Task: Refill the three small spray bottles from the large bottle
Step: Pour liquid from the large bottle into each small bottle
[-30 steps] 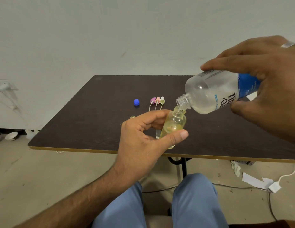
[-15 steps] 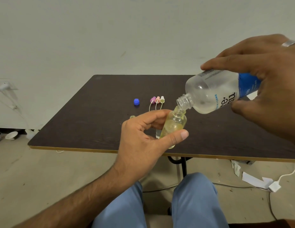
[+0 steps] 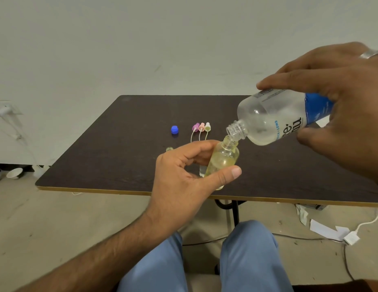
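The left hand [image 3: 184, 175] holds a small spray bottle [image 3: 223, 160] between thumb and curled fingers, above the near edge of the bench [image 3: 112, 157], and tilts it a little so that its open neck meets the mouth of the large bottle [image 3: 274, 119]. The right hand [image 3: 340, 106] grips this large bottle around its blue label, the fingers on top and the thumb below, and keeps it nearly lying on its side, neck down to the left. I think this is done so that the liquid runs slowly; both openings are narrow and they almost touch, so little can be spilled. The small bottle is of clear plastic or glass with a yellowish tone, round with a short threaded neck, and it looks about half full, though I cannot tell the level exactly. The large one is of cloudy, soft-looking plastic, with little liquid gathered in its low side. On the dark, matte bench top, well behind the hands, lie three spray heads [image 3: 201, 127] in a tidy row, purple, pink and pale yellow, each with a thin white tube, and just left of them a blue cap [image 3: 174, 129], probably from the large bottle. A second small bottle [image 3: 169, 149] is partly hidden behind the left hand, and something clear stands behind the held bottle, maybe the third.
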